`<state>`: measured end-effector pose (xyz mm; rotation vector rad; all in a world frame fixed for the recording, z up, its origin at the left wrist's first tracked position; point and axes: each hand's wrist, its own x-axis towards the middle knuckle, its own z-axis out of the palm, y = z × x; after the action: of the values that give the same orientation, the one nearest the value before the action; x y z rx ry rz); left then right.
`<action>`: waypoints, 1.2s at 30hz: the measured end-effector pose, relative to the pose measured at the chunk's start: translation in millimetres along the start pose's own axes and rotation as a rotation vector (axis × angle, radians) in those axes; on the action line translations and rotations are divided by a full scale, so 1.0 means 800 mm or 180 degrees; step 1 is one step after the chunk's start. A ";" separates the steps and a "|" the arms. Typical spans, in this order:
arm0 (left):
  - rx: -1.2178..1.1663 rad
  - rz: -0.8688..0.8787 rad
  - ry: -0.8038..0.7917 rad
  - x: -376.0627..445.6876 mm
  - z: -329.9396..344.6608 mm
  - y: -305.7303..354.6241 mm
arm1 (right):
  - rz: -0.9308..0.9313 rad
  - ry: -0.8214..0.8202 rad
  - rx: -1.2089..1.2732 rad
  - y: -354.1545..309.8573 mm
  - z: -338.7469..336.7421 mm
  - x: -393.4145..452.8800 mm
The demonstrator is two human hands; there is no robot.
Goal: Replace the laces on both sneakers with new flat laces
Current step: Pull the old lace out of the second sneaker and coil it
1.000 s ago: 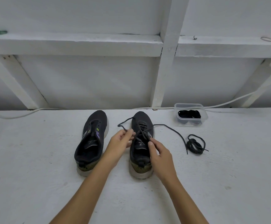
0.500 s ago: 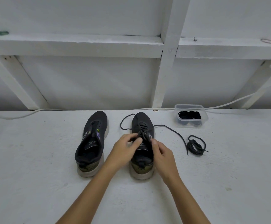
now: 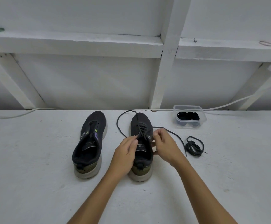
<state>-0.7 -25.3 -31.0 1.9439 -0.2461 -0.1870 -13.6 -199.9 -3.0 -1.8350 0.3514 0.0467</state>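
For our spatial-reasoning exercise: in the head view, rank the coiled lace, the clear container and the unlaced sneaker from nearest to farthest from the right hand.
From the right hand:
1. Coiled lace, just to its right.
2. Clear container, farther back on the right.
3. Unlaced sneaker, across on the left.

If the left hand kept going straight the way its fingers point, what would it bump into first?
Probably the crossed dark laces on the right-hand black sneaker: the left hand points up and rightward, its fingertips already at them. Depth is uncertain.

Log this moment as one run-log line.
left hand: pinching lace | right hand: pinching lace | right sneaker: partly laced | left sneaker: laceless | loose lace: coiled on table
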 end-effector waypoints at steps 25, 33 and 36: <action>0.0039 -0.0113 0.0033 0.000 0.000 -0.008 | 0.0385 0.0162 0.0626 0.006 -0.017 0.002; 0.0063 -0.0109 -0.0007 0.001 -0.001 -0.007 | 0.0278 -0.0265 0.0371 -0.001 -0.016 -0.006; 0.0053 -0.0123 0.0014 0.001 0.000 -0.007 | 0.0421 0.0009 0.0922 -0.004 -0.021 -0.003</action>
<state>1.0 -23.0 -36.4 1.9663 -0.2080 -0.2065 -17.7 -214.4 5.5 -1.5244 0.4569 0.0804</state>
